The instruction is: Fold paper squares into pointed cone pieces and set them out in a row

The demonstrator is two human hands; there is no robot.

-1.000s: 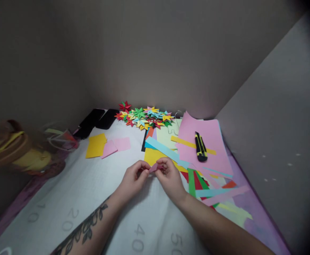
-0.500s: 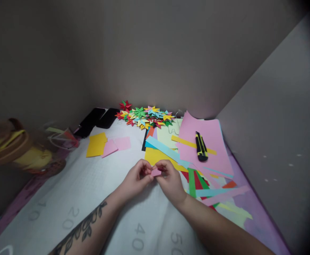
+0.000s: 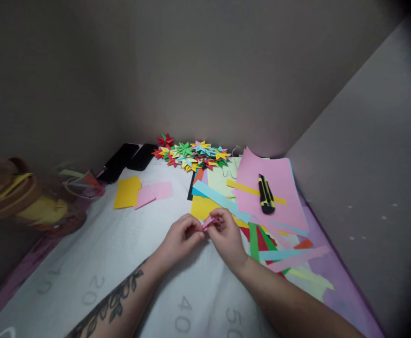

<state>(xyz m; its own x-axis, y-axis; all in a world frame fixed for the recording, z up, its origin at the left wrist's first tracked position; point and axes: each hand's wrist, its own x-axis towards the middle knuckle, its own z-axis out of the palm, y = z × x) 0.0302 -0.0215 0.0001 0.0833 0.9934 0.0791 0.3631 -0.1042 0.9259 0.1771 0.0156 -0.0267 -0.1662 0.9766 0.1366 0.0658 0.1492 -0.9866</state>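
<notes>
A small folded piece of pink paper [image 3: 209, 221] is pinched between my two hands, above the white covered table [image 3: 121, 253]. My left hand [image 3: 184, 234] grips its left end between thumb and fingertips. On the other side my right hand [image 3: 226, 237] pinches it with thumb and curled fingers, which hide part of it. Just beyond my hands lies a yellow sheet [image 3: 203, 206] under a light blue strip [image 3: 219, 197]. Farther left are a yellow paper piece [image 3: 126, 192] and pink squares [image 3: 145, 196].
Folded paper stars [image 3: 187, 152] in several colours are heaped against the wall. A black and yellow utility knife [image 3: 266, 195] rests on pink sheets [image 3: 286, 183]. Loose paper strips [image 3: 283, 256] spread at right. Two black phones [image 3: 142, 157] and a clay pot [image 3: 11, 197] are at left.
The pink paper has been turned in my fingers and now shows a narrower, pointed, tilted shape. My right fingers have lifted slightly; my left hand has lowered a little.
</notes>
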